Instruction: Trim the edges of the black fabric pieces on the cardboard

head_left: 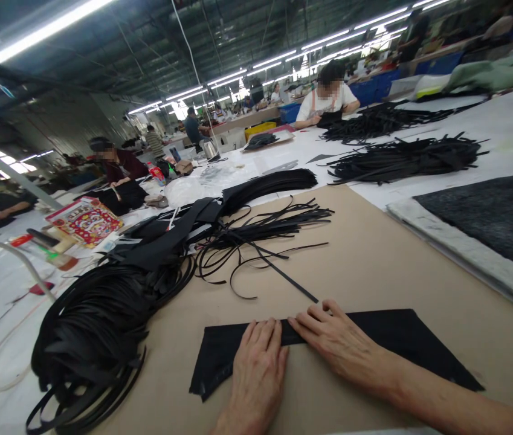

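Note:
A dark, flat piece of black fabric (387, 332) with slanted ends lies across the brown board in front of me. My left hand (260, 362) rests palm down on it, fingers stretched together at its upper edge. Just to the right, my right hand (338, 344) presses on the same edge, its fingers extended and slightly bent, the fingertips close to my left hand. A narrow black strip (283, 275) runs from the pile and ends by my right fingers; whether they touch it I cannot tell. Part of the fabric is hidden under both hands.
Coiled black strips (97, 326) lie at the left, with thin loose strips (278, 226) ahead on the brown board (365, 254). More strip bundles (410, 160) are at the back right. A thick white slab with dark cloth (496, 223) lies right. Co-workers sit across the table.

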Motion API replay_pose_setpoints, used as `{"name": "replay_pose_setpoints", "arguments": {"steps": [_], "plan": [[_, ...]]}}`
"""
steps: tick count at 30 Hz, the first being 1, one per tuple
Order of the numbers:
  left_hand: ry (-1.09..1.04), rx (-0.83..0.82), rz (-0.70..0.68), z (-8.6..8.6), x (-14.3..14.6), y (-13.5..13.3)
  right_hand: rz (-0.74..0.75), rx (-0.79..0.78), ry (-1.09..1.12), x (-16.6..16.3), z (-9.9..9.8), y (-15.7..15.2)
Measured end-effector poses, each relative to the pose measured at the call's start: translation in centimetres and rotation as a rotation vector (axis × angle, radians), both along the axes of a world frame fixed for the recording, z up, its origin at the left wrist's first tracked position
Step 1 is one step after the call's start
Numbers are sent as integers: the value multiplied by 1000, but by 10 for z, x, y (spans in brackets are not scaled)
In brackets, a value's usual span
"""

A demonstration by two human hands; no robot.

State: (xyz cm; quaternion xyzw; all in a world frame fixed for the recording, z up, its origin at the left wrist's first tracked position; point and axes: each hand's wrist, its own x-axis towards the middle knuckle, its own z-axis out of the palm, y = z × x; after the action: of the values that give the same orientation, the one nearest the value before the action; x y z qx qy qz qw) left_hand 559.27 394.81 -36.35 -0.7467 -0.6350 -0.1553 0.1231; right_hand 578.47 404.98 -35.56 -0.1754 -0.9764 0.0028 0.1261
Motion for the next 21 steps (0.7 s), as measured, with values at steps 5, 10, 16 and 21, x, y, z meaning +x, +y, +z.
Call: {"name": "replay_pose_setpoints", "arguments": {"steps": [5, 10, 16, 21], "plan": [[40, -39, 94, -3, -53, -21, 9, 17, 20, 1, -1, 0], [-438, -218, 220, 1, -91, -30, 16, -11, 48, 2, -4, 4], [-619, -194, 434, 13, -119, -23, -21, -106, 63, 13, 17, 11], [-714, -302, 501, 13, -130, -14, -234, -177, 0, 31, 17, 26]]}}
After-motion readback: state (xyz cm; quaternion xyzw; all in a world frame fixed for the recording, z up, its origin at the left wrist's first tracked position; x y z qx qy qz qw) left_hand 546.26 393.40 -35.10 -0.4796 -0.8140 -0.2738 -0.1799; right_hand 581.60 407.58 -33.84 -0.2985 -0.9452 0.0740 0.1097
